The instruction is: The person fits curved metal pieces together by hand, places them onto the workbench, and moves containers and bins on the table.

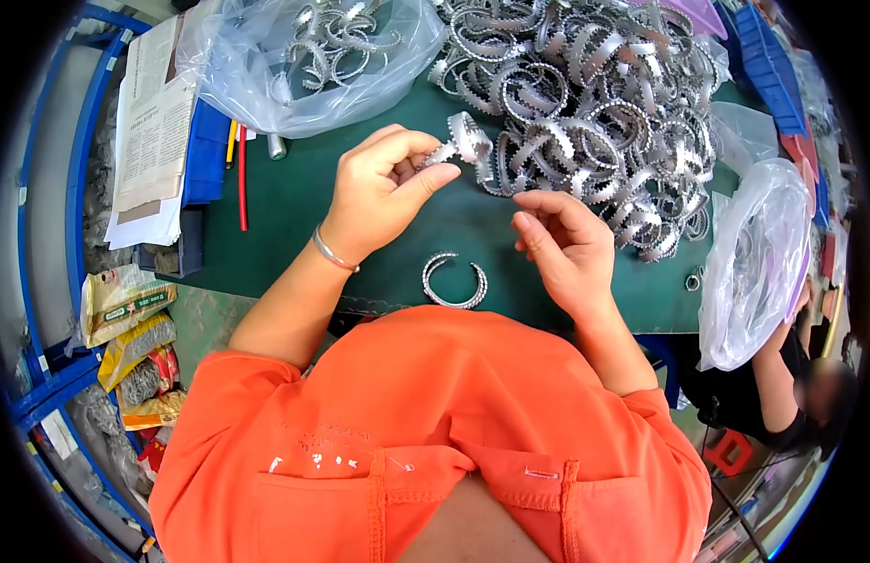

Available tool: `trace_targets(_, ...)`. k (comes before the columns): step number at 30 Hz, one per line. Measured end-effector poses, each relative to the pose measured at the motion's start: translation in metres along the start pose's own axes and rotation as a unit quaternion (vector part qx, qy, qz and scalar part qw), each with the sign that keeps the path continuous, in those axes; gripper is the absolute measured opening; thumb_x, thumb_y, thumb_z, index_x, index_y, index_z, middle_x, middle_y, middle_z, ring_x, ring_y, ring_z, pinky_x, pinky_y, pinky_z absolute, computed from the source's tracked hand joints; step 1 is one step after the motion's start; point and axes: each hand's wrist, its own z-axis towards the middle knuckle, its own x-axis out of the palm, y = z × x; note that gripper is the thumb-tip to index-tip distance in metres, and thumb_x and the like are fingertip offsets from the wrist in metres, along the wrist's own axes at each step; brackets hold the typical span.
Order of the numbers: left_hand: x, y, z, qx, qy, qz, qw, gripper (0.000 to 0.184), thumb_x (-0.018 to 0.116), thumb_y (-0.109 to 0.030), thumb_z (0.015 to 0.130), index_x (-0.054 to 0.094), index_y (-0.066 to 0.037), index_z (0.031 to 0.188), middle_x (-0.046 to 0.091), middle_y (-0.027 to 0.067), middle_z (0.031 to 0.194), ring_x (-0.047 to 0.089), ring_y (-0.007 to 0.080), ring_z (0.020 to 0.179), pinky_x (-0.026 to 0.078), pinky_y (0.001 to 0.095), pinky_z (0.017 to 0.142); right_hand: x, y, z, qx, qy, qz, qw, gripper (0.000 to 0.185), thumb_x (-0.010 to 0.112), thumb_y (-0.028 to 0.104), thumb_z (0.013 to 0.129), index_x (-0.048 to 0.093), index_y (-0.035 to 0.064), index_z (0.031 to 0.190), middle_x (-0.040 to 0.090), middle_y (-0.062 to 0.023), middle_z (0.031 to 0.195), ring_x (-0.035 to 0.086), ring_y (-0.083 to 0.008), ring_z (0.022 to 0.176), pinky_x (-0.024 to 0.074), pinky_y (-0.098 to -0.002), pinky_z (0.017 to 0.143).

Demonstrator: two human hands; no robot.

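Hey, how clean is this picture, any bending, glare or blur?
Head view: strong fisheye bending, black corners, the blue shelf frame bowed at left; head view: white glare on the clear plastic bag at right and shiny highlights on the metal band pile; head view: a blurred patch over the other person, while the left hand looks fairly sharp.

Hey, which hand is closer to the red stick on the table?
Left. The left hand , holding a toothed metal band, is to the right of the red stick; the right hand is farther right.

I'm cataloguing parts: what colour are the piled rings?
The piled rings are silver, best seen in head view.
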Motion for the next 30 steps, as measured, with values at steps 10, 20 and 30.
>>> trace_targets(10, -0.013, 0.005, 0.009, -0.076, 0.081, -0.016, 0.994, 0.018, 0.064, -0.010, 0.080, 0.065, 0.001, 0.095, 0.054, -0.0006, 0.073, 0.047, 0.0040, 0.056, 0.037, 0.0182, 0.048, 0.007, -0.002, 0.005, -0.092, -0.001, -0.057, 0.994, 0.017, 0.063, -0.002, 0.076, 0.061, 0.0002, 0.093, 0.058, -0.0063, 0.079, 0.058, -0.0103, 0.065, 0.0466, -0.0205, 0.056)
trace_targets(20, -0.003, 0.001, 0.002, 0.017, -0.001, 0.050, 0.999, 0.012, 0.060, -0.005, 0.081, 0.063, 0.002, 0.091, 0.052, 0.0022, 0.071, 0.050, 0.0076, 0.057, 0.040, 0.0209, 0.047, 0.006, -0.007, 0.004, -0.089, -0.004, -0.047, 0.995, 0.017, 0.062, -0.003, 0.077, 0.059, -0.0003, 0.093, 0.057, -0.0070, 0.085, 0.059, -0.0110, 0.068, 0.0477, -0.0206, 0.058)
trace_targets(30, -0.013, -0.018, -0.004, 0.059, 0.137, 0.142, 0.979, 0.018, 0.063, -0.002, 0.075, 0.061, 0.001, 0.093, 0.049, 0.0078, 0.072, 0.054, 0.0178, 0.061, 0.043, 0.0273, 0.054, 0.002, -0.005, 0.001, -0.081, -0.015, -0.046, 0.996, 0.016, 0.062, -0.003, 0.077, 0.059, -0.0012, 0.092, 0.057, -0.0078, 0.086, 0.059, -0.0111, 0.069, 0.0481, -0.0208, 0.058)
